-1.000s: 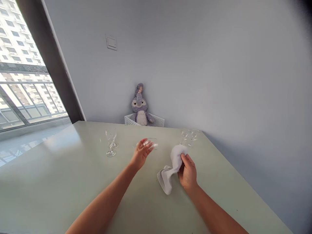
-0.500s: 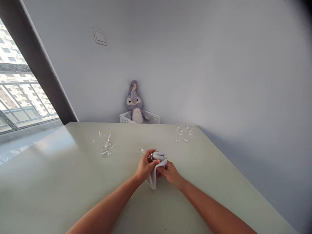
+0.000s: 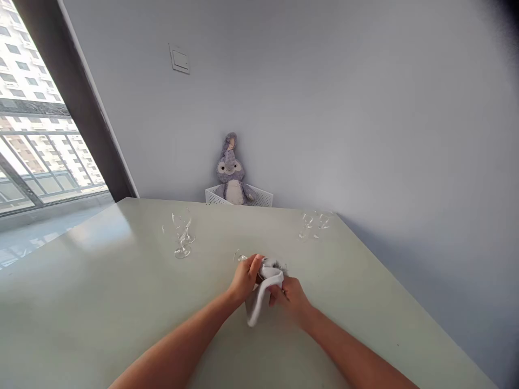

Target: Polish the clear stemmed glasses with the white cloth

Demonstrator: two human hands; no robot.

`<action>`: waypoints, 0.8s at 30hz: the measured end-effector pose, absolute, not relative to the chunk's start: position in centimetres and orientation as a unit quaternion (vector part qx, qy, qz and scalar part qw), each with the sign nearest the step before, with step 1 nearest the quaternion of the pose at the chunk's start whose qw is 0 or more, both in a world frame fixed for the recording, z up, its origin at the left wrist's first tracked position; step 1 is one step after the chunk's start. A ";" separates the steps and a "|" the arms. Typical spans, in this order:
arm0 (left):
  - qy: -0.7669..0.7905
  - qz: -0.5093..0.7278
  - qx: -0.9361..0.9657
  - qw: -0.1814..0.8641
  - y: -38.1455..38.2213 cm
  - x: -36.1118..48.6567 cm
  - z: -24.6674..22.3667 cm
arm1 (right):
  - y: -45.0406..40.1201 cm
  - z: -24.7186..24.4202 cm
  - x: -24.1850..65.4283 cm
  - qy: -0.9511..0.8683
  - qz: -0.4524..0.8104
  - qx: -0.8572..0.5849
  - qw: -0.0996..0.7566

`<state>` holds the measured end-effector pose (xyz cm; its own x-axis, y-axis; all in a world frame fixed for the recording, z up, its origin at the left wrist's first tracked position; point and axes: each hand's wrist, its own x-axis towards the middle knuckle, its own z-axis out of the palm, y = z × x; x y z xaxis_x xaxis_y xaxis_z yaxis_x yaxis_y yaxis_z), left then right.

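My left hand point(image 3: 245, 280) is closed around a clear wine glass point(image 3: 240, 256) that lies tilted on its side above the table. Its foot seems to stick out to the left of my fingers, while the bowl is mostly covered by a light grey cloth point(image 3: 271, 274). My right hand point(image 3: 295, 298) grips the cloth at the glass's mouth, slightly blurred, and a fold of it hangs down between my hands. My palms and the cloth hide the stem and most of the bowl.
Clear stemmed glasses point(image 3: 183, 249) stand on the pale table point(image 3: 121, 302) at the left. Two more stemmed glasses point(image 3: 307, 222) are near the back right edge. Behind the table, a purple plush toy point(image 3: 234, 183) sits in a white perforated basket point(image 3: 263, 199) against the wall.
The view has shifted slightly. My right hand has drawn a little down and right from the glass with the cloth, and the hanging fold has swung lower. My left hand keeps its grip.
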<state>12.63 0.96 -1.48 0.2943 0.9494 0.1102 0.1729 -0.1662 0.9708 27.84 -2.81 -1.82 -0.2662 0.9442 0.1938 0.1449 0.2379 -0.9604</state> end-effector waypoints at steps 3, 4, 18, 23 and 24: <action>0.452 0.386 0.687 0.418 1.1 12.0 -0.9 | -2.2 -1.9 28.1 -0.623 0.450 -0.440 0.465; 0.460 0.396 0.718 0.340 1.2 11.7 -0.7 | -1.8 -1.9 28.3 -0.576 0.482 -0.445 0.488; 0.434 0.295 0.814 0.249 2.9 9.9 -0.9 | 0.3 -0.2 32.5 -0.663 0.560 -0.345 0.358; 0.479 0.265 0.702 0.455 3.4 9.8 -0.8 | 1.2 -0.2 33.6 -0.678 0.458 -0.412 0.401; 0.507 0.273 0.691 0.437 3.6 9.6 -0.7 | 1.3 -0.4 33.5 -0.675 0.403 -0.441 0.433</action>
